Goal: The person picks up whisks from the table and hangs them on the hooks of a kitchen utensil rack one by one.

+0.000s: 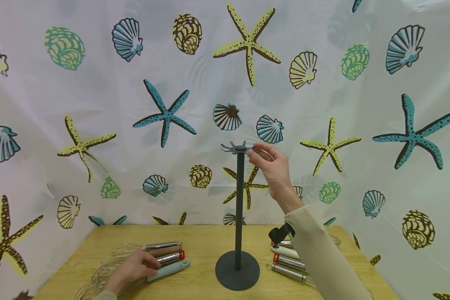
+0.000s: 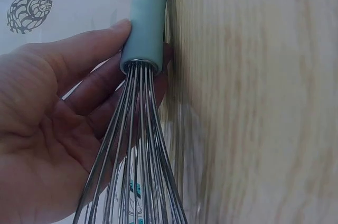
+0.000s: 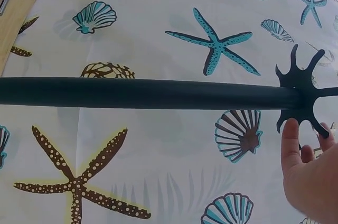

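Note:
A dark grey utensil stand (image 1: 239,208) rises from a round base (image 1: 228,276) on the table and carries a ring of curved hooks (image 1: 230,148) at its top. My right hand (image 1: 273,166) pinches one of these hooks on the ring's right side, thumb and fingers at its edge; the right wrist view shows the hook ring (image 3: 302,89) beside the fingertips. Low on the left, my left hand (image 1: 133,268) holds a whisk by its light blue handle (image 1: 170,270). In the left wrist view, thumb and fingers grip that handle (image 2: 148,18) just above the wires (image 2: 134,129).
Beside the held whisk lie more whisks, with a metal handle (image 1: 164,245), a brown handle (image 1: 166,251) and a red-tipped handle (image 1: 170,258). Right of the stand, partly behind my right sleeve (image 1: 318,246), lie a cream handle (image 1: 285,251) and metal handles (image 1: 290,272). A shell-patterned curtain (image 1: 195,158) surrounds the wooden table (image 1: 198,287).

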### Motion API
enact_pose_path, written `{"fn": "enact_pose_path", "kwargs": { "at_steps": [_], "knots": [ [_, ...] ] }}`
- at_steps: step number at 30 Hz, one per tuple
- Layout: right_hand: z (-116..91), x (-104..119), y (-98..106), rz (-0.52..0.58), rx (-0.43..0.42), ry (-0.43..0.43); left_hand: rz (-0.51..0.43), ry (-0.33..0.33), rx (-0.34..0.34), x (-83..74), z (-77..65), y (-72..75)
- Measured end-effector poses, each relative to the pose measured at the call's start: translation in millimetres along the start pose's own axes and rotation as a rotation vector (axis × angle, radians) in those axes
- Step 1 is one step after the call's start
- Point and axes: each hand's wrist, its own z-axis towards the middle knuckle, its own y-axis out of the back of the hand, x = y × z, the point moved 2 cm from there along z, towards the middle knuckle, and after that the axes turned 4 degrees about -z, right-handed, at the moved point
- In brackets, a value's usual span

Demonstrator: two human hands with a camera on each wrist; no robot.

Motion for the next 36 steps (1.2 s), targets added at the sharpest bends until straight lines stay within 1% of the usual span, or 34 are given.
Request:
{"fn": "enact_pose_path", "kwargs": {
  "at_steps": [5,11,13,17,23,28,31,36],
  "knots": [
    [0,1,-1,-0.040,-0.002,0.006,0.032,0.031,-0.012,-1.0,0.1,-2.1],
    [3,2,-1,-0.044,-0.001,0.005,0.014,0.095,-0.018,-6.5,-0.8,-6.3],
    [3,2,0,-0.056,-0.001,0.002,0.015,0.105,-0.017,-7.1,-0.9,-7.2],
    [3,2,2,-0.066,-0.006,-0.003,0.034,0.104,0.002,-6.9,0.0,-7.9],
    [3,0,8,-0.031,0.015,0.005,0.035,0.106,0.032,-6.1,1.4,-7.3],
    [4,-2,11,-0.019,0.038,0.007,0.038,0.110,0.029,-6.0,-0.1,-8.7],
    [6,-2,13,-0.028,0.047,0.013,0.023,0.103,0.043,-6.4,-0.2,-9.3],
    [8,0,14,-0.045,0.058,0.015,-0.030,0.087,0.067,-6.7,0.9,-8.5]
  ]
}}
